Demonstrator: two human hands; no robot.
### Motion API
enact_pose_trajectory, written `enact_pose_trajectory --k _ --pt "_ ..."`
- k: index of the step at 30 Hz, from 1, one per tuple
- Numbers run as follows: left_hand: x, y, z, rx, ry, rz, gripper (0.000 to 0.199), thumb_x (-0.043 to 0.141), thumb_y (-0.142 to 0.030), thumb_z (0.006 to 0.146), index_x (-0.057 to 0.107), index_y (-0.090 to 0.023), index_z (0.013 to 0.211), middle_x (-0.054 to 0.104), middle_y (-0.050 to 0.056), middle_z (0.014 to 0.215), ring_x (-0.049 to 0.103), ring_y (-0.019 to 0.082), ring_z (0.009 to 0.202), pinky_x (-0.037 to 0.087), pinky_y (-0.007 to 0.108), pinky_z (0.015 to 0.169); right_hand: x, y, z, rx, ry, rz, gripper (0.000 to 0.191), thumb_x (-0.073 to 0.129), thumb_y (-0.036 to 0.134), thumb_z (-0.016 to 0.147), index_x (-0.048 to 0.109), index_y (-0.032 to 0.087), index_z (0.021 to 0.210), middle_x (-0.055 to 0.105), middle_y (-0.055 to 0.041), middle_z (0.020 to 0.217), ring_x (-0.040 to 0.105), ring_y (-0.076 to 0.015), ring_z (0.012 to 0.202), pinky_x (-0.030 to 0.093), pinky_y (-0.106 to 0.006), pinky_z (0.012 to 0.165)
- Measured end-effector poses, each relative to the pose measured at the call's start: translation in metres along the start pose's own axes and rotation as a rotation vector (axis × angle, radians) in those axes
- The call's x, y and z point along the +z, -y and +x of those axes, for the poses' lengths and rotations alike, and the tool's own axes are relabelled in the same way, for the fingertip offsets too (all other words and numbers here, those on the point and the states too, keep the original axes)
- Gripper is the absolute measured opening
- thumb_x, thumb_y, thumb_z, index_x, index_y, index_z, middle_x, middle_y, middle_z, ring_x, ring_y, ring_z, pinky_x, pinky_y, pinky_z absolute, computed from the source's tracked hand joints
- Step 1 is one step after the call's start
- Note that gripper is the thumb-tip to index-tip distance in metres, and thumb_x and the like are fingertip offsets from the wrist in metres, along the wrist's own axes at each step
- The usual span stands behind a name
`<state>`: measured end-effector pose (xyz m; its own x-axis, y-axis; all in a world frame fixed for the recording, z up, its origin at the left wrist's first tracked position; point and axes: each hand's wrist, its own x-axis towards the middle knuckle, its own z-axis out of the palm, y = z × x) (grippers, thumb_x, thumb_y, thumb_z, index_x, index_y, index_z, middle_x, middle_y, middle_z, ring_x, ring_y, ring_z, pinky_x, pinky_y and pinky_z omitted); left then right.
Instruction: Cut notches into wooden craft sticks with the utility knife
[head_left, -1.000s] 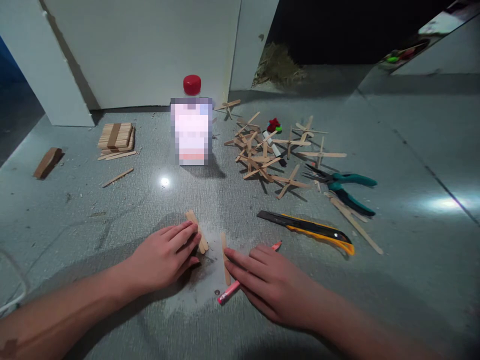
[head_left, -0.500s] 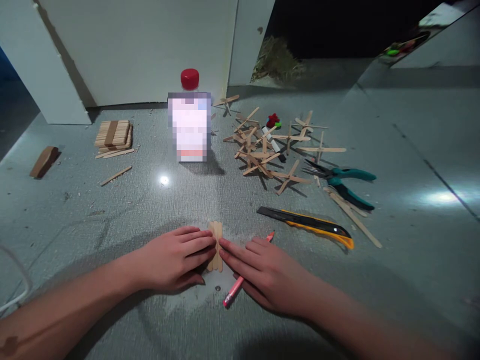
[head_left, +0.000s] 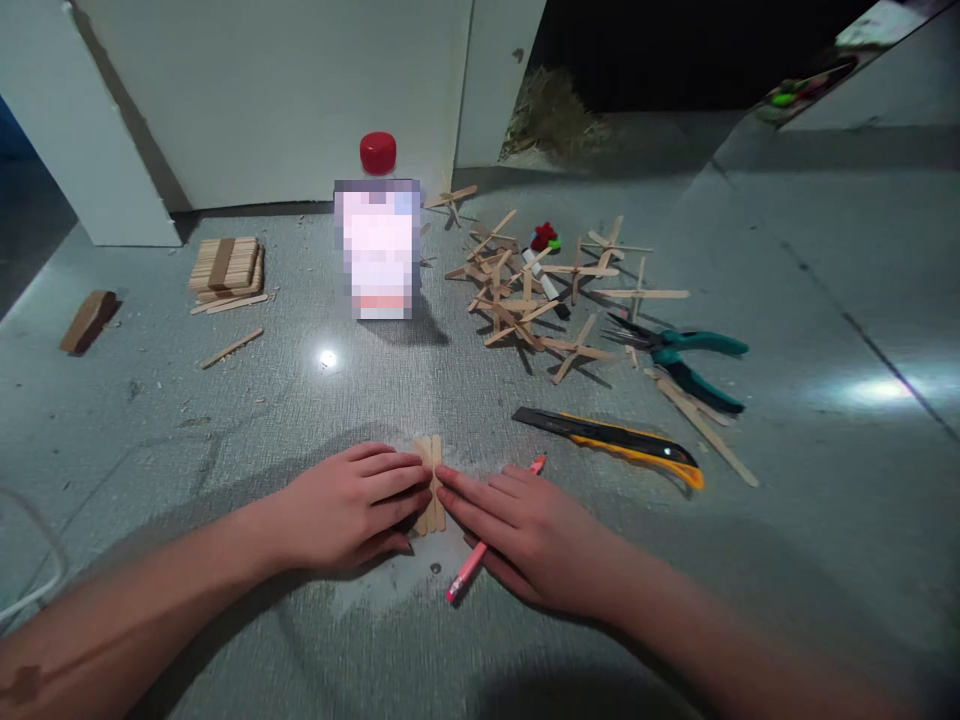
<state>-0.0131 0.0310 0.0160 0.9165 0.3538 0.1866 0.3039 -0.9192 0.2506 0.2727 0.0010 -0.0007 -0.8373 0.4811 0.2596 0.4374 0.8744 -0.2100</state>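
Several flat wooden craft sticks (head_left: pixel 430 520) lie side by side on the grey surface between my hands. My left hand (head_left: pixel 360 505) holds them from the left, its fingers close together and bent over that side. From the right, two fingertips of my right hand (head_left: pixel 525 530) press against the edge of the row. A pink pencil (head_left: pixel 466 578) is tucked in my right hand, running beneath its fingers, with the eraser end toward me and the sharpened tip beyond the knuckles. Part of the sticks is hidden under my left fingers.
A yellow-black utility knife (head_left: pixel 615 442) and teal-handled pliers (head_left: pixel 701 343) lie to the right. Crossed craft sticks (head_left: pixel 517 320) are heaped behind them. A red-capped bottle (head_left: pixel 378 153) stands behind a blurred bright screen (head_left: pixel 381 250). At left are a banded stick bundle (head_left: pixel 225 265) and a brown block (head_left: pixel 88 322).
The whole view has shifted slightly. Both hands stay at the row of craft sticks, and the pencil remains in my right hand.
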Motion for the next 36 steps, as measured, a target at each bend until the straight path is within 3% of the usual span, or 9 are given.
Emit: enact_pose_trajectory --k 14,24,27,29,32,36 --pt "0.003 -0.001 -0.001 -0.023 0.01 0.026 0.049 0.053 -0.045 0.106 0.062 -0.01 0.139 0.068 0.014 0.14 0.065 0.028 0.129 0.052 0.045 0.112 -0.001 0.0 0.002 -0.007 -0.02 -0.017 0.041 0.046 0.022 0.102 0.067 0.008 0.134 0.064 -0.0169 0.146 0.065 -0.0221 0.085 0.051 -0.039 0.071" --pt "-0.016 0.023 -0.011 -0.153 -0.069 0.105 0.041 0.05 -0.037 0.107 0.061 -0.014 0.139 0.064 0.015 0.143 0.064 0.028 0.129 0.052 0.048 0.109 -0.005 0.005 -0.012 -0.063 -0.042 0.042 0.035 0.049 0.019 0.1 0.07 0.008 0.125 0.071 -0.0173 0.134 0.062 -0.021 0.079 0.051 -0.039 0.072" --pt "-0.029 0.006 -0.011 -0.215 -0.099 0.119 0.034 0.054 -0.037 0.105 0.067 -0.014 0.127 0.07 0.015 0.128 0.068 0.027 0.114 0.057 0.044 0.097 -0.007 0.003 -0.013 -0.055 -0.086 0.066 0.033 0.051 0.017 0.099 0.069 0.007 0.126 0.072 -0.018 0.129 0.062 -0.0206 0.081 0.05 -0.038 0.073" --pt "-0.037 -0.013 -0.012 -0.221 0.053 0.115 0.027 0.058 -0.036 0.102 0.07 -0.015 0.114 0.074 0.013 0.115 0.072 0.023 0.098 0.06 0.037 0.084 -0.007 0.001 -0.013 -0.049 -0.141 0.082 0.031 0.05 0.016 0.099 0.068 0.007 0.123 0.073 -0.018 0.125 0.061 -0.0202 0.08 0.05 -0.037 0.072" --pt "-0.041 -0.04 -0.014 -0.221 0.18 0.277 0.033 0.061 -0.019 0.093 0.069 -0.01 0.123 0.072 0.017 0.129 0.073 0.031 0.114 0.063 0.04 0.083 -0.007 -0.001 -0.016 -0.046 -0.189 0.124 0.029 0.048 0.015 0.099 0.068 0.006 0.119 0.073 -0.0184 0.12 0.061 -0.0201 0.079 0.049 -0.037 0.07" --pt "-0.031 -0.057 -0.018 -0.126 0.239 0.407 0.038 0.059 -0.014 0.089 0.069 -0.004 0.124 0.074 0.023 0.126 0.077 0.034 0.109 0.066 0.038 0.077 -0.014 0.0 -0.033 0.033 -0.265 0.219 0.022 0.054 0.022 0.104 0.067 0.014 0.118 0.072 -0.0112 0.115 0.066 -0.0187 0.089 0.057 -0.035 0.078"
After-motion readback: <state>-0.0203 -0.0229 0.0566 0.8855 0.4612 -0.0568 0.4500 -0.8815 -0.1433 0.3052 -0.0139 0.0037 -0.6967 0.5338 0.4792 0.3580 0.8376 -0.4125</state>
